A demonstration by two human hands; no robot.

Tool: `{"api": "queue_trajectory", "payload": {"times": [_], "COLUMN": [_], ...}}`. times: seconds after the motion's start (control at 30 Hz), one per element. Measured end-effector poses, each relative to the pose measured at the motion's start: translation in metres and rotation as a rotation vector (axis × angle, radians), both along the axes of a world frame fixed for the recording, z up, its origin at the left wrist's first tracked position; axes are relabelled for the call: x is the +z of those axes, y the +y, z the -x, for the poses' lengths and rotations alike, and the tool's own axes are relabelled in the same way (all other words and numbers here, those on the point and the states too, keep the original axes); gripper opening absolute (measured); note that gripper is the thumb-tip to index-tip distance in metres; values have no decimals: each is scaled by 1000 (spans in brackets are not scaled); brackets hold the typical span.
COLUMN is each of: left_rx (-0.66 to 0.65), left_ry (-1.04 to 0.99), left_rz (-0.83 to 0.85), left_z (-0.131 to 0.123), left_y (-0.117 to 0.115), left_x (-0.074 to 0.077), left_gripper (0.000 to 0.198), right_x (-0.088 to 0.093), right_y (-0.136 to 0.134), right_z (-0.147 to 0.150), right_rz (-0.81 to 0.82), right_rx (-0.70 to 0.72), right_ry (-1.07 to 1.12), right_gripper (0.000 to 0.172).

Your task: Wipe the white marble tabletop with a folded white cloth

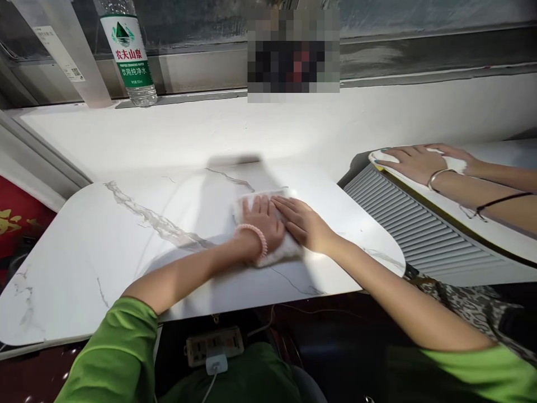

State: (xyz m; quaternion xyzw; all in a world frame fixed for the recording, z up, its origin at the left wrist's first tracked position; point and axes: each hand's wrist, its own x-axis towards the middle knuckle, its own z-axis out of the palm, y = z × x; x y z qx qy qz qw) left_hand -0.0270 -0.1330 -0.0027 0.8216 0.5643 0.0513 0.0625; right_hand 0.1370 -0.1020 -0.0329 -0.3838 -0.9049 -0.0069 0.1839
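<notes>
A white cloth (282,254) lies spread near the middle of a white marble-patterned tabletop (126,268). Flat on top of it rests my left hand (268,226), fingers stretched forward, with a pink beaded bracelet at the wrist. My right hand (308,224) reaches in from the right, its straight fingers angled left over the cloth and close against my left hand. Both palms face down, and their undersides are hidden. The hands cover much of the cloth, whose edges show around them. Slight blur softens the left hand.
On the right, another person's hands (419,162) press a white cloth on a second white table, beside a ribbed grey panel (419,224). A water bottle (128,56) and a translucent container (71,56) stand on the back ledge. Below the table edge hangs a power strip (213,344) with a plugged-in charger.
</notes>
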Motion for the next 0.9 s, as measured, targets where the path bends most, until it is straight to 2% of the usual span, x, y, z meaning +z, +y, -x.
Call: {"api": "queue_trajectory", "payload": {"times": [0.1, 0.17, 0.23, 0.3, 0.37, 0.47, 0.57, 0.7, 0.8, 0.9], "left_rx": [-79, -133, -149, -127, -101, -111, -138, -119, -69, -17], "left_ry": [-23, -41, -67, -86, -83, -59, -43, -23, -12, -32], "left_rz": [25, 2, -60, -103, -93, -61, -59, -26, 10, 29], "left_z": [-32, -51, -66, -80, -90, -94, -83, -56, -36, -21], "left_y": [-35, -50, -55, -50, -33, 11, 66, 127, 153, 161], "left_x": [1, 1, -1, -4, -5, -7, -7, -6, -4, -5], "left_gripper": [63, 62, 61, 60, 58, 57, 55, 54, 56, 57], "right_x": [-1, -2, -3, -4, -5, -6, -8, -5, 0, 2], "right_y": [-45, -64, -71, -65, -45, 1, 55, 115, 140, 149], "right_z": [-37, -57, -72, -84, -91, -93, -81, -45, -18, 0], "right_rz": [7, 19, 18, 18, 19, 11, -13, -12, -7, -58], "right_rx": [-66, -129, -167, -167, -154, -155, -185, -228, -230, -162], "right_ry": [-1, -10, 7, 44, 78, 94, 95, 81, 69, 20], "right_gripper": [56, 56, 59, 62, 62, 57, 53, 54, 51, 48]}}
